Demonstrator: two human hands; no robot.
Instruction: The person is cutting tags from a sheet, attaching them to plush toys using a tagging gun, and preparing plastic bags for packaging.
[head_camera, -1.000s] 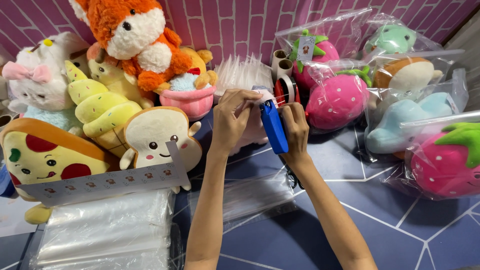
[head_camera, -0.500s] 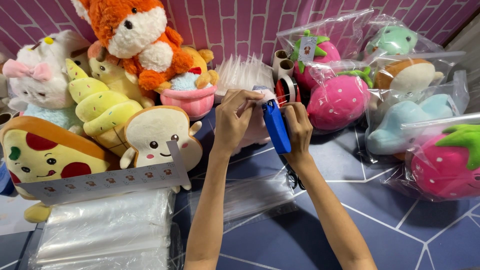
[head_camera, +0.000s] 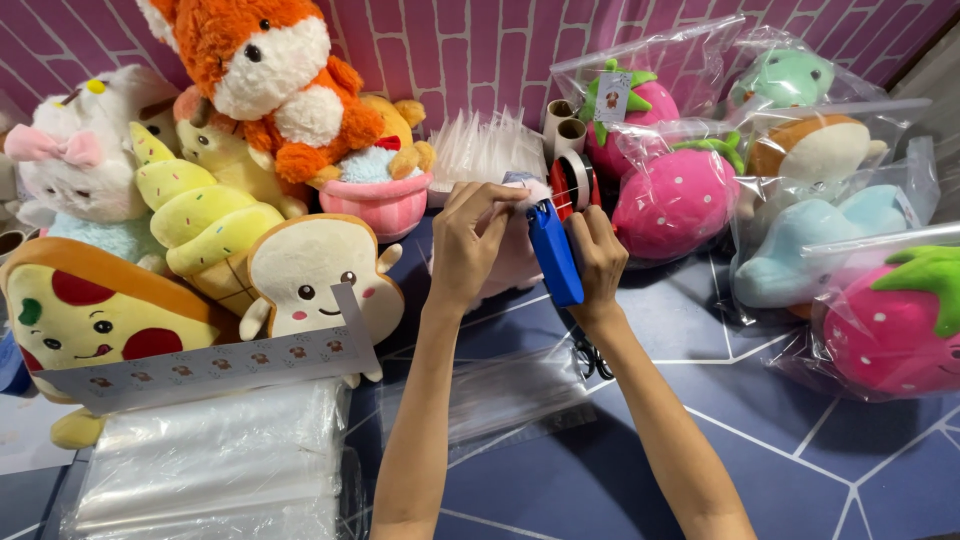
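Around the table, clear bags (head_camera: 690, 190) each hold a plush strawberry, with a stack of empty bags (head_camera: 210, 465) lying near. Centrally, the right hand (head_camera: 598, 262) is clamped around a blue tape dispenser (head_camera: 554, 252), upright; the left hand (head_camera: 468, 240) pinches its tape just beside it.
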